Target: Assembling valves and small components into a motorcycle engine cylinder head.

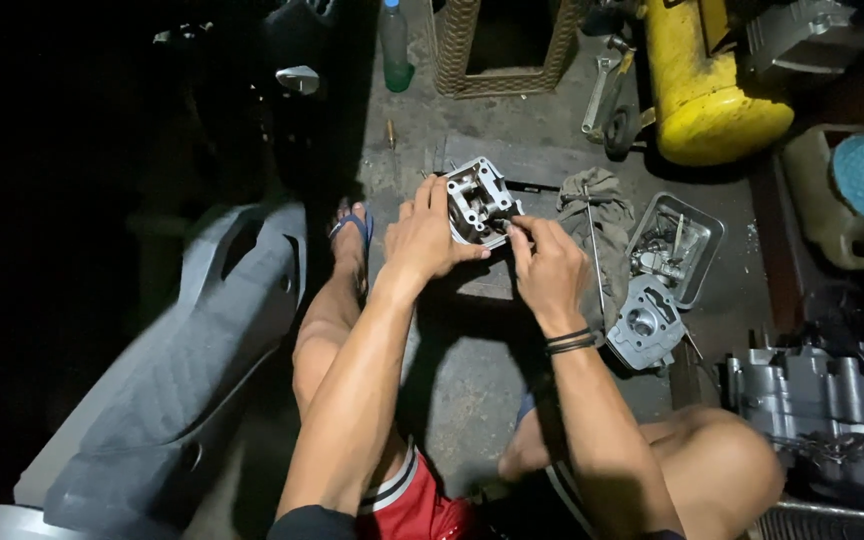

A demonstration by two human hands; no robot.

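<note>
A grey metal engine cylinder head (478,198) stands tilted on the concrete floor in front of me. My left hand (426,238) grips its left side and steadies it. My right hand (544,266) pinches a small part at the head's lower right edge; the part itself is too small to make out. Black bands circle my right wrist.
A grey rag (597,215) lies right of the head, with a metal tray of parts (697,232) and a grey engine cover (647,322) beside it. An engine block (822,400) sits at right, a yellow tank (702,85) behind, a scooter body panel (182,350) at left, a bottle (395,45) beyond.
</note>
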